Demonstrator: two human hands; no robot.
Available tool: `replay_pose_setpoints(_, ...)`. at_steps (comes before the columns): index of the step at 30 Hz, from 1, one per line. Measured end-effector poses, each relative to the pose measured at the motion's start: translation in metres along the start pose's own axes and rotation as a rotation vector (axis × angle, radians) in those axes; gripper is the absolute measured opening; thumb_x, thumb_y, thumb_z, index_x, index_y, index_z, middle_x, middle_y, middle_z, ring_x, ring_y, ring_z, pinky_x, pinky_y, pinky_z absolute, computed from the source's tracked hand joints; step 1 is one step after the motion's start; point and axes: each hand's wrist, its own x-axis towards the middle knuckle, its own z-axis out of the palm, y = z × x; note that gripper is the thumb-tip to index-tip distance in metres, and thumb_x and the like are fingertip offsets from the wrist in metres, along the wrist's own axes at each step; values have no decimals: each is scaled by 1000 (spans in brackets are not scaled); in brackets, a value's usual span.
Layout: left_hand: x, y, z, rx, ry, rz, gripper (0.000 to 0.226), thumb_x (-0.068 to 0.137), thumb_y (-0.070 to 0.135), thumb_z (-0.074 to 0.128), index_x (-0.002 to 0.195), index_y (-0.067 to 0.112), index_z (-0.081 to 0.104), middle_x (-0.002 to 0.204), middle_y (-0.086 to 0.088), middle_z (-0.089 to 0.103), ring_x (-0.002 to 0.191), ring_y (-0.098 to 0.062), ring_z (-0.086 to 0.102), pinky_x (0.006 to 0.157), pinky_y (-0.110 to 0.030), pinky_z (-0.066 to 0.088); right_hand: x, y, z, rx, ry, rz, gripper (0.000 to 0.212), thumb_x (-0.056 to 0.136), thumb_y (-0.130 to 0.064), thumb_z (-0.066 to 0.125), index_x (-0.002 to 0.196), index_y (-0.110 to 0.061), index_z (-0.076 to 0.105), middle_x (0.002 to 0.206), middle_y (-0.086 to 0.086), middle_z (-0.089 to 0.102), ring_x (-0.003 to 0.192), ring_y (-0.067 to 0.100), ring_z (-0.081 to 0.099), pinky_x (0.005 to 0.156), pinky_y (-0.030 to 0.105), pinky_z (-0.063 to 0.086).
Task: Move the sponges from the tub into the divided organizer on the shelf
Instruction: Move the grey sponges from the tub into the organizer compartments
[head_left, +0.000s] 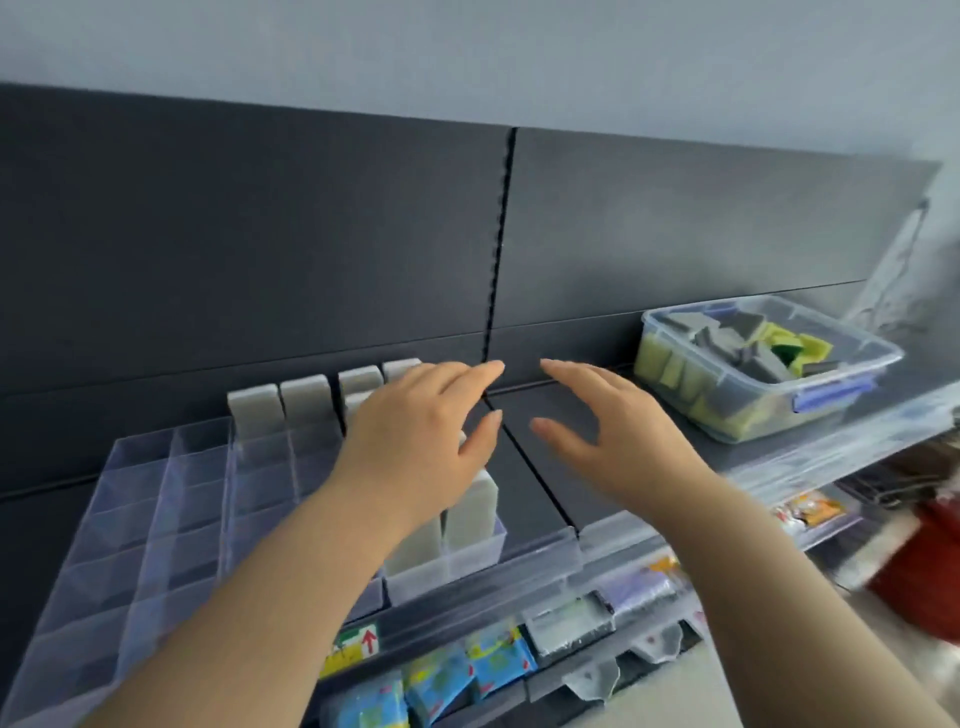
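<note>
Sponges (748, 348) lie jumbled in a clear plastic tub (769, 421) at the right end of a dark grey shelf (540, 457). They are rectangular blocks of yellow-green foam with a dark grey scouring face, piled at all angles; one shows a deeper green side. The tub stands open, with a blue latch (831, 393) on its near wall.

Toward the left of the same shelf, well apart from the tub, stands a clear divided organizer (156, 509), a grid of small see-through compartments. More of the blocks stand upright in it, showing as pale grey: a back row (306, 400) along the far compartments, and a front pair (470, 512) side by side in the near right corner.

A person's left hand (415, 431) is over the right part of the organizer, palm down, fingers straight and close together, thumb out to the side, holding nothing. Whether it touches the blocks beneath cannot be told. The right hand (618, 421) hovers over the bare shelf between organizer and tub, fingers straight, thumb spread, also holding nothing. The two sets of fingertips are near each other but apart.

Below, a lower shelf holds bright blue and yellow packets (441, 680), blurred.
</note>
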Motion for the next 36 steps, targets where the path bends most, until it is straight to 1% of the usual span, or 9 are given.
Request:
replay_pose_setpoints(5,-8,100,72,-162,-195,20,44,93,34,44,137,27,41,127,9,54,116,-12,46,83,-30,44,-99,83,-48,-57,-50,240,59,85,-47,57,138,-33,37,139,-12,43,124,7,40,93,16,28)
replay_pose_setpoints(7,-19,133,102,-188,-284,30,45,94,35,41,139,31,37,130,11,50,117,-10,43,85,-28,41,-138,113,-60,-68,-81,354,58,85,-44,58,138,-33,37,140,-8,43,123,11,43,95,22,33)
replay_pose_setpoints(9,-33,162,127,-207,-378,31,44,94,36,40,138,34,36,131,13,49,118,-10,44,84,-27,40,-175,138,-68,-77,-95,452,57,85,-42,59,137,-32,38,139,-4,45,123,14,44,99,26,34)
replay_pose_setpoints(13,-56,201,163,-258,-526,25,43,93,34,41,136,35,38,132,13,48,116,-12,46,87,-28,41,-236,169,-70,-76,-102,590,55,86,-43,58,136,-33,39,136,-6,47,122,13,44,94,21,32)
replay_pose_setpoints(19,-48,227,199,-318,-590,1,42,93,32,41,135,32,39,128,9,51,111,-13,49,86,-31,46,-268,202,-67,-45,-90,666,52,87,-43,57,135,-33,40,135,-9,47,119,7,45,93,17,32)
replay_pose_setpoints(23,-24,230,226,-354,-581,13,41,94,30,41,134,33,39,125,11,52,107,-11,50,79,-26,44,-254,232,-64,-30,-94,692,53,87,-43,56,135,-36,37,136,-9,46,120,8,45,95,20,34)
replay_pose_setpoints(28,35,225,264,-393,-485,22,43,92,28,46,135,32,43,127,11,52,113,-11,48,86,-31,45,-202,289,-65,-28,-77,679,51,87,-41,57,135,-35,39,134,-10,47,121,8,44,97,22,34)
replay_pose_setpoints(32,109,214,290,-424,-348,66,42,90,22,53,132,23,50,118,7,59,108,-15,51,79,-32,46,-135,328,-82,-4,43,635,47,86,-40,59,130,-37,44,129,-12,51,106,4,53,93,21,40)
replay_pose_setpoints(36,168,205,309,-467,-197,123,41,85,13,61,125,15,57,108,2,64,101,-19,56,72,-31,48,-76,353,-101,31,193,557,43,86,-38,58,127,-39,46,121,-18,51,115,5,49,100,33,42)
